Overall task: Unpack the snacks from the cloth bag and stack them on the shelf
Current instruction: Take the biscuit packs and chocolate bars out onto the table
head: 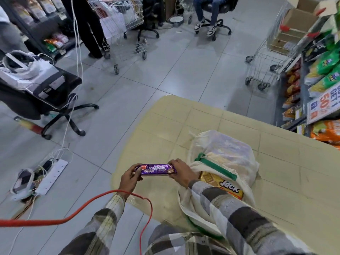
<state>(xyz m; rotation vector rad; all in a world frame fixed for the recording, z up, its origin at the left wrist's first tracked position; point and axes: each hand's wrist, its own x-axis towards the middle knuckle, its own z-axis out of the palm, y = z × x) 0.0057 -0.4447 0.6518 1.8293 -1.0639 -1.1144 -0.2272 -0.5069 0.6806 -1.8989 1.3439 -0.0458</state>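
The purple biscuit packet (158,169) is a slim, long sleeve in glossy film, and it looks light enough for one hand; the wrapper is probably slick and the biscuits inside would likely crack if it were bent or squeezed hard across the middle, so the two crimped ends or a gentle wrap around its length seem the safest places to grip. At present it is held level, out of the bag, just past the near left edge of the tabletop (276,162), partly above the floor. The left hand (129,178) has its fingers curled closed around the packet's left end, thumb on top; the right hand (182,172) pinches the right end in the same way, fingers closed over it, so the packet spans the gap between the two hands with its printed face up. Just beside the right hand, the cloth bag (230,153) lies on its side near the tabletop's near edge, its green-trimmed mouth open, with a yellow cracker pack (220,184) poking out and more shapes showing faintly through the fabric. The stocked shelf (303,85) stands beyond the tabletop's right side, well apart from the hands.
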